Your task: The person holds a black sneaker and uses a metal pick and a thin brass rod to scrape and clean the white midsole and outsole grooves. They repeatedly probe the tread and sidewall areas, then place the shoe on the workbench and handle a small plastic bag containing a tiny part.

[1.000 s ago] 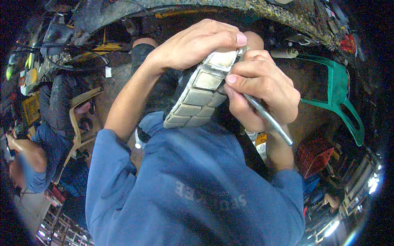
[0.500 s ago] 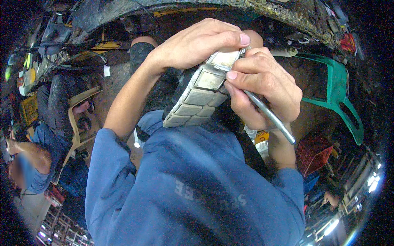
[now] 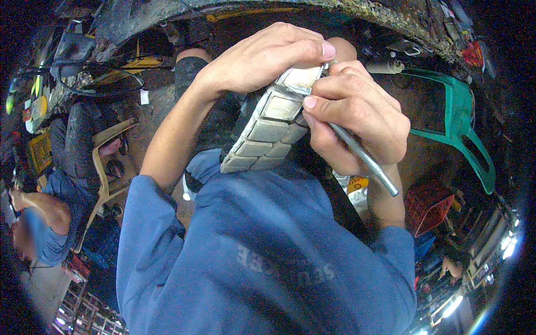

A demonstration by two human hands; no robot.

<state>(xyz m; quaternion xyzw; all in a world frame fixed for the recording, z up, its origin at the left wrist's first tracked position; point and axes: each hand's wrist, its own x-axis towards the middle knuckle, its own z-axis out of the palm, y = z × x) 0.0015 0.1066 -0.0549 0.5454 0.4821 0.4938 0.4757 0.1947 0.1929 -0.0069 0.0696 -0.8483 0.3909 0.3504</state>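
A long piece faced with rows of pale, grey-white rectangular blocks [image 3: 269,131] runs slantwise from my hands down to my shirt front. My left hand [image 3: 268,58] is wrapped over its far end, thumb lying along the top edge; its other fingers are hidden behind. Between the thumb and fingers of my right hand [image 3: 357,114] is a thin round metal rod [image 3: 365,159], its rear end slanting down to the right. The rod's front end is hidden by my fingers, close against the side of the block-faced piece.
A green plastic chair [image 3: 458,123] stands at the right, above a red crate [image 3: 427,206]. At the left, a person [image 3: 53,218] sits near a beige chair frame [image 3: 100,173]. A rough, cluttered ledge [image 3: 402,28] curves along the far side, with dark cables [image 3: 84,89] at its left.
My right hand and the rod have shifted very slightly left. The block-faced piece stays nearly in place, and both grips look the same.
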